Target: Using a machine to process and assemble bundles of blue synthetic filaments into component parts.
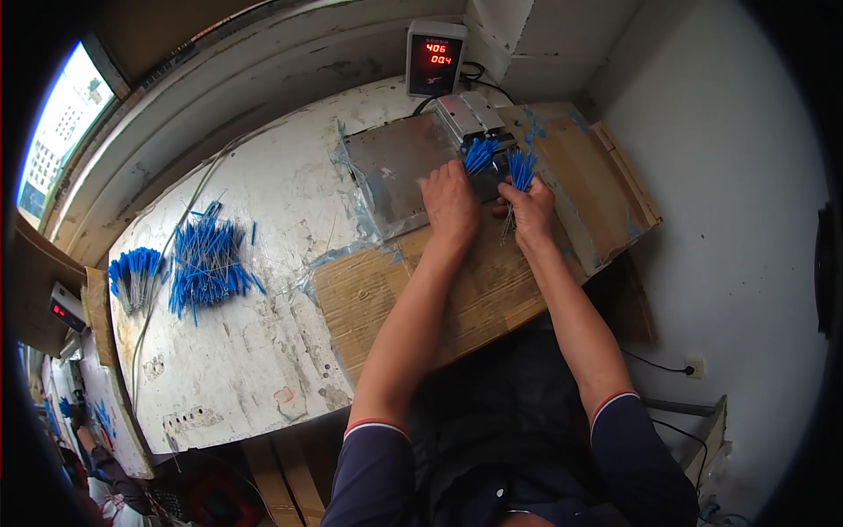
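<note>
My left hand (pixel 450 204) grips a small bunch of blue-tipped thin sticks (pixel 479 155), its tips fanned toward a small grey metal machine (pixel 470 116). My right hand (pixel 529 211) holds a second bunch of the same blue-tipped sticks (pixel 522 169) just right of the first, close to the machine's front. Both hands rest over a grey metal plate (pixel 395 167) and brown cardboard (pixel 492 281) on the worn white table (pixel 255 351).
A loose heap of blue-tipped sticks (pixel 209 262) and a tidier bundle (pixel 134 277) lie at the table's left. A display box with red digits (pixel 435 58) stands behind the machine. Cables run along the back. A wall socket (pixel 694 366) sits low right.
</note>
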A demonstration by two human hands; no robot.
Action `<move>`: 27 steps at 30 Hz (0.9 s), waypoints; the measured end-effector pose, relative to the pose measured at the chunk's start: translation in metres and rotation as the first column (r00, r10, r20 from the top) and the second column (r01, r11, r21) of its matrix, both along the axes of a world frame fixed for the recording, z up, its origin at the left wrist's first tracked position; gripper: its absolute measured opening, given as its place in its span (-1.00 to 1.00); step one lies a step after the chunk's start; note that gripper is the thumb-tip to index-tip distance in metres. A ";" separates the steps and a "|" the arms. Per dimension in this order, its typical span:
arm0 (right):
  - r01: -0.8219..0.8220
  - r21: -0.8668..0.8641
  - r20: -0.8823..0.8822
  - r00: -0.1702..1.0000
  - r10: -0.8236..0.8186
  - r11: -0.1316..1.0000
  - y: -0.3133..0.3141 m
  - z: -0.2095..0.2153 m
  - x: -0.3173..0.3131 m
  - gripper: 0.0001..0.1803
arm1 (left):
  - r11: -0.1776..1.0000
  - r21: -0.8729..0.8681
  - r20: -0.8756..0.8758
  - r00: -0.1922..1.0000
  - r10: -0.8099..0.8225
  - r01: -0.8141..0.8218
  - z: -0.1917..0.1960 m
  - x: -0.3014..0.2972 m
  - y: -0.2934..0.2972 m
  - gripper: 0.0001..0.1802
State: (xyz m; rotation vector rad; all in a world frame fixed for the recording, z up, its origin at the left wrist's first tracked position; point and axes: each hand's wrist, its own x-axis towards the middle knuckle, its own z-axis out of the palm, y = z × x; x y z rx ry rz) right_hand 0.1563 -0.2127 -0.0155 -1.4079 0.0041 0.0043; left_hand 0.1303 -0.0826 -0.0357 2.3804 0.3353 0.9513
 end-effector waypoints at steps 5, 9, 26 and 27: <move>-0.006 -0.025 -0.009 1.000 0.005 1.000 -0.006 -0.002 0.000 -0.84 | 0.998 0.065 0.030 1.000 -0.004 0.002 0.003 -0.003 -0.001 -0.89; 0.004 -0.017 -0.017 1.000 -0.004 1.000 -0.007 -0.004 0.000 -0.84 | 0.994 0.104 -0.001 1.000 0.014 -0.014 0.006 -0.006 -0.003 -0.88; -0.033 -0.059 -0.033 0.999 0.031 0.998 -0.006 0.003 0.002 -0.79 | 0.997 0.037 -0.050 0.997 0.066 -0.064 0.004 -0.006 0.007 -0.83; -0.032 -0.057 -0.033 0.999 0.030 0.998 -0.005 0.003 0.002 -0.79 | 0.996 -0.039 -0.045 0.996 0.080 -0.082 0.003 -0.006 0.008 -0.82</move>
